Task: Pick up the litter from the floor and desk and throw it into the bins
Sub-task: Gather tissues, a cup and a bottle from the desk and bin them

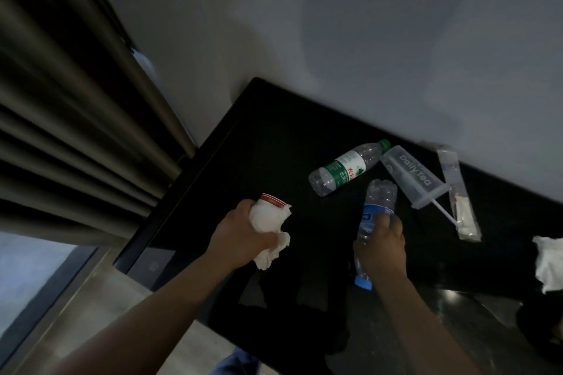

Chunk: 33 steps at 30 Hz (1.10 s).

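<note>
At the far left hang dark pleated curtains (76, 131), with a strip of pale floor (100, 292) below them and a grey wall (335, 24) behind the black worktop (259, 146). The left hand (240, 234) is closed around a crushed white paper cup (269, 213) with a red band at its rim, held together with a crumpled white tissue (274, 250) that spills out below the fingers; both are held above the worktop's near left part. Further right, a clear bottle with a green label and green cap (347, 167) lies on its side on the worktop, its cap end pointing toward the wall and just beside a clear plastic cup printed "DailyTea" (414, 176). That cup also lies on its side, with a white straw (444, 213) sticking out of its lid end. The right hand (384, 246) is clamped around the middle of a crumpled clear bottle with a blue label and blue cap (371, 222); the cap points back toward the person and the base toward the other litter. Right of the cup, a clear plastic wrapper (460, 195) holding something white lies flat near the wall. At the right edge sits another crumpled white tissue wad (548, 265); whether it rests on the worktop cannot be told.
</note>
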Available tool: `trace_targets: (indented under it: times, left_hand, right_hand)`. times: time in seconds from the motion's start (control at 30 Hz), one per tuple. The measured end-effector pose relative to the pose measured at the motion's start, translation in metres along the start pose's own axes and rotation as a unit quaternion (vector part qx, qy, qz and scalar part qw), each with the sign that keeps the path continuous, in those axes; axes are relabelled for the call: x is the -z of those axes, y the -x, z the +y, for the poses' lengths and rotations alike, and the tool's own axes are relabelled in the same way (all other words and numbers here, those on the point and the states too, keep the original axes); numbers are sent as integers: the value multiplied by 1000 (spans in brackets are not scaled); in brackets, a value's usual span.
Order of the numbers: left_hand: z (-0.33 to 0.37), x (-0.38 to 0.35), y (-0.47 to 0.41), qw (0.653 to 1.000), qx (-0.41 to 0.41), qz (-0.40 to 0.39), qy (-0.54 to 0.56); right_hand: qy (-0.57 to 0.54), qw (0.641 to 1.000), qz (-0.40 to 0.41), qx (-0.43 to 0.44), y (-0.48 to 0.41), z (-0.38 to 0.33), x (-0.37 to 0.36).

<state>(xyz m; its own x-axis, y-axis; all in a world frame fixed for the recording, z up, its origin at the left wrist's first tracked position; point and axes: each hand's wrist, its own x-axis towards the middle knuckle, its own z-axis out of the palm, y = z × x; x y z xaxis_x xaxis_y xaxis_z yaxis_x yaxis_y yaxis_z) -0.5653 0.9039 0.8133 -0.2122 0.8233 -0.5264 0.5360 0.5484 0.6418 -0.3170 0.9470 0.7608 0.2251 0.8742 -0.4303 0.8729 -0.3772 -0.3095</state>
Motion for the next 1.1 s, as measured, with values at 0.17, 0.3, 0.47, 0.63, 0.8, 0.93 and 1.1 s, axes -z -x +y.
trace_targets:
  times: [0.17,0.3,0.47,0.63,0.8,0.93,1.1]
  left_hand:
    - [15,-7,-2,1000,-24,-8,-17]
    - [23,-10,-3,999,-31,-10,-33]
    - [30,-11,0,998,-47,-13,-34]
    - [36,-12,8,997,-72,-24,-27]
    - [39,-10,17,994,-97,-42,-16]
    - [36,-11,25,991,-117,-64,7]
    - [31,-19,38,986,-135,-99,7]
  right_hand:
    - [-62,996,-21,-57,-12,9,4]
    - [-113,987,-54,-96,-17,15,4]
    - [-200,967,-78,-136,-5,24,4]
    - [-247,960,-44,-124,19,32,6]
    - [-276,955,2,-105,44,38,13]
    - [-282,953,39,-101,72,41,20]
    - [-302,942,103,-106,118,50,24]
